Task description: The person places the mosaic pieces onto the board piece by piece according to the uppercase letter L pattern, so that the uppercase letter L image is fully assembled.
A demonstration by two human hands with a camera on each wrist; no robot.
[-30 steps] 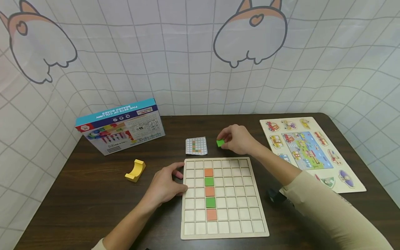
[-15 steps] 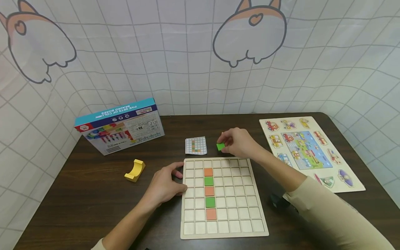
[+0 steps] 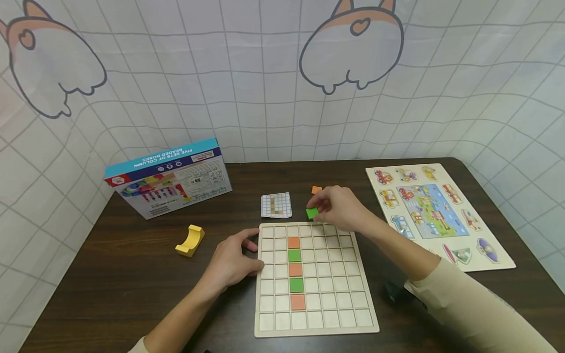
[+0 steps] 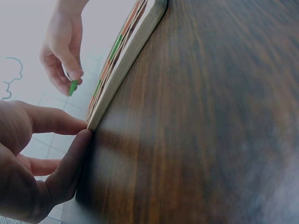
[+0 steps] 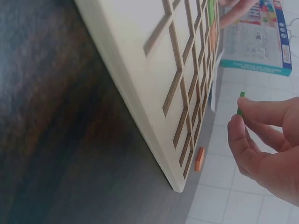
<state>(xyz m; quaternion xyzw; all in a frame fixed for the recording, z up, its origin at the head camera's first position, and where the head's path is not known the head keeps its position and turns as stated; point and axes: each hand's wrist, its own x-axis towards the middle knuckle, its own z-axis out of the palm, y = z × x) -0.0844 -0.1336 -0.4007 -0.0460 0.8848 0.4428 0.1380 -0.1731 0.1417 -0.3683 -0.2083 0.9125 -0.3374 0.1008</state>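
Observation:
A cream grid board (image 3: 335, 304) lies on the table, with orange tiles (image 3: 295, 269) and green tiles (image 3: 296, 285) alternating down one column. Along its left edge rests my left hand (image 3: 231, 262), thumb and forefinger touching the rim; the left wrist view shows their tips (image 4: 84, 125) at the edge. My right hand (image 3: 342, 211) pinches a small square green tile (image 3: 311, 213) between thumb and fingers, just beyond the board's far edge. In the right wrist view that tile (image 5: 241, 102) appears edge-on. One loose orange tile (image 3: 316, 189) lies behind the right hand.
A small printed grid card (image 3: 276, 205) lies beyond the board. At left are a yellow curved block (image 3: 191, 240) and a cardboard box (image 3: 169, 179). A picture puzzle board (image 3: 434, 213) sits at right. Behind the table hangs a white gridded curtain (image 3: 265, 122).
My right hand has drawn the green tile slightly nearer to the board's far edge, and the loose orange tile has come into sight behind it. The left hand stays at the board's edge.

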